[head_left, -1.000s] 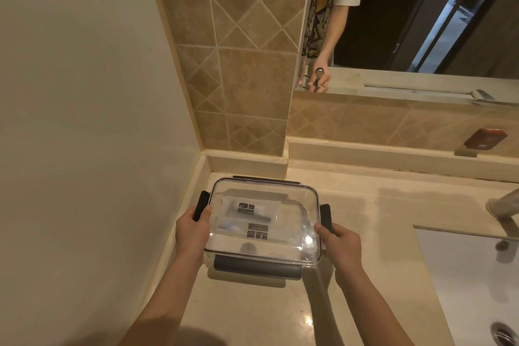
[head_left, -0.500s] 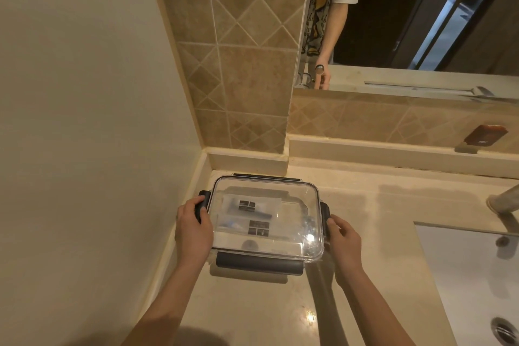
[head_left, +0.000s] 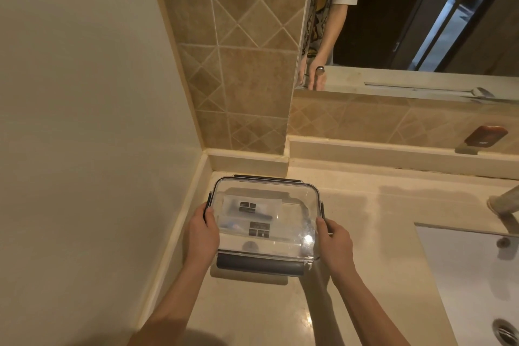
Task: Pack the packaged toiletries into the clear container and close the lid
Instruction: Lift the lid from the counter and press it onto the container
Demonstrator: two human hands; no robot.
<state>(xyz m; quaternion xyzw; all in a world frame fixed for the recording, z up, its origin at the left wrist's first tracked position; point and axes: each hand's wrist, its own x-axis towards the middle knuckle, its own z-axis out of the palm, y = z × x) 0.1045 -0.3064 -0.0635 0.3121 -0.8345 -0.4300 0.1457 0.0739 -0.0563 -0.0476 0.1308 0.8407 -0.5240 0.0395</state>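
The clear container (head_left: 266, 219) sits on the beige counter (head_left: 365, 219), tucked into the corner at about 7 o'clock of the view, lid (head_left: 295, 202) lying flat on top. Through the lid two packaged toiletries (head_left: 252, 206) show inside, pale sachets w/ dark square labels, one just behind the other, both toward the left half of the box. Dark latch flap (head_left: 259, 267) on the near edge sticks out toward the person; another dark latch runs along the far edge at 12 o'clock of the box.

Left hand (head_left: 200, 236) is pressed on the box's 9 o'clock side, fingers curled over the dark side latch there. Right hand (head_left: 334, 241) is pressed on the 3 o'clock side, thumb on the lid's rim, fingers wrapped by that side's latch. Hands are apart, the box clamped between them. Can't tell if the side latches are fully snapped down.

Around it: plain wall (head_left: 84, 121) hard on the left, its skirting just beside the left hand. Tiled pillar (head_left: 247, 64) w/ a low ledge right behind the box at 12 o'clock, close to the far latch. Mirror (head_left: 407, 17) at 1–2 o'clock. White sink basin (head_left: 471, 275) at 4 o'clock, well apart from the box, tap (head_left: 502, 205) at 3 o'clock. Small brown item (head_left: 486, 135) on the back ledge at 2 o'clock
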